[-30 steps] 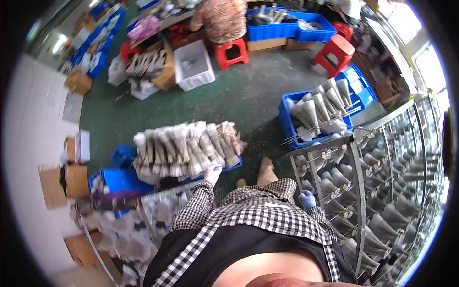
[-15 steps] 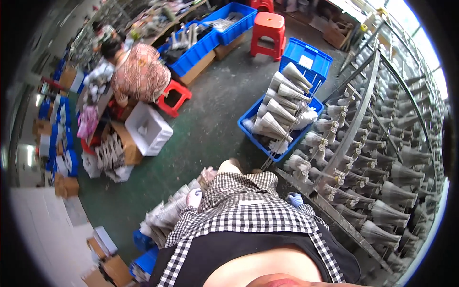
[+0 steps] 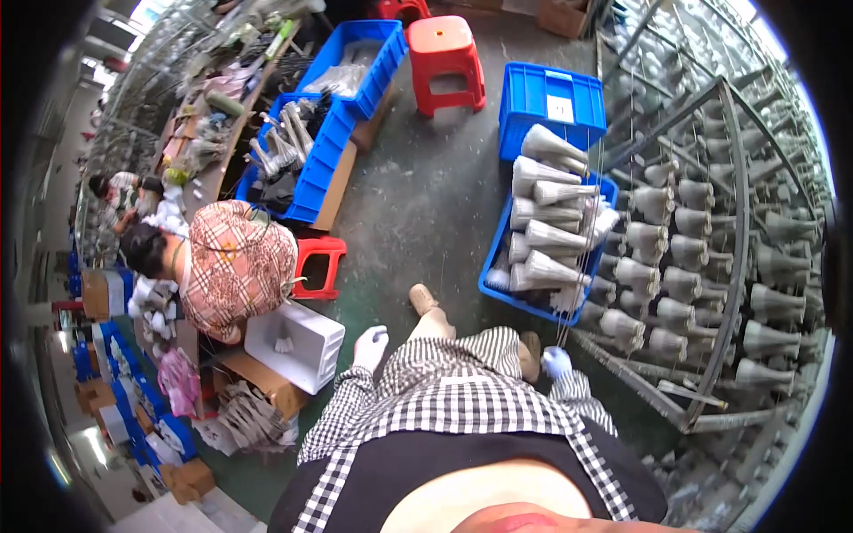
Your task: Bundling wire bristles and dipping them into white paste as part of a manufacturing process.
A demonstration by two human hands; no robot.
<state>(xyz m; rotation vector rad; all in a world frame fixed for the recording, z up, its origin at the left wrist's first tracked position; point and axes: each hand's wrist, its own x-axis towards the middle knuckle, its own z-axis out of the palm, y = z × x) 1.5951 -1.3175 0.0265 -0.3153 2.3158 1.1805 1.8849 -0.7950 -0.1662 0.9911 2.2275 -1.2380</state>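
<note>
Fingers of the left hand (image 3: 370,346) are hanging loosely curled and holding nothing; on the right hand (image 3: 557,361) I cannot tell. The grey cones (image 3: 546,240) are lying stacked in the blue crate (image 3: 498,289) — just beside the rack (image 3: 711,222), within reach.

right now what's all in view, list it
blue crates: several, one by the rack full, one behind it bare
thread cones: many, pale grey, stacked in the near crate
cone rack: one, metal, at right
red stools: two clear, on the floor
white bin: one, beside the seated person
seated person: one, plaid top, at left
left hand: white glove, holds nothing
right hand: bluish glove, near the crate
</note>
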